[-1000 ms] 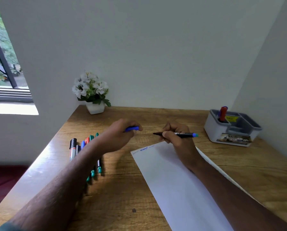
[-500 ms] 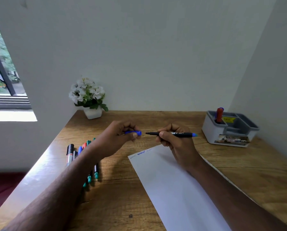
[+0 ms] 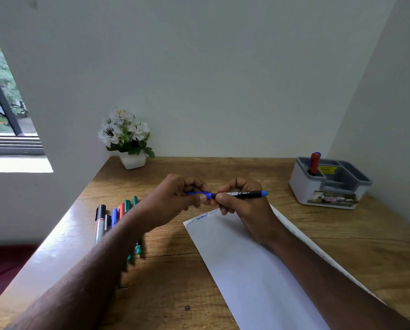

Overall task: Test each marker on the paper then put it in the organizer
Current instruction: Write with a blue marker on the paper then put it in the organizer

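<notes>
On the left of the wooden tabletop [image 3: 223,167], a row of untested markers [image 3: 118,217] lies partly under your left forearm. Your left hand [image 3: 173,201] pinches the blue cap [image 3: 199,193] in its fingers, meeting the tip of the blue marker [image 3: 241,194] gripped by your right hand [image 3: 242,206]. Below lies the paper [image 3: 254,277], bearing a few test scribbles [image 3: 202,217]. Far right, the organizer [image 3: 301,184] holds one red marker [image 3: 314,161]. Most of the task remains.
</notes>
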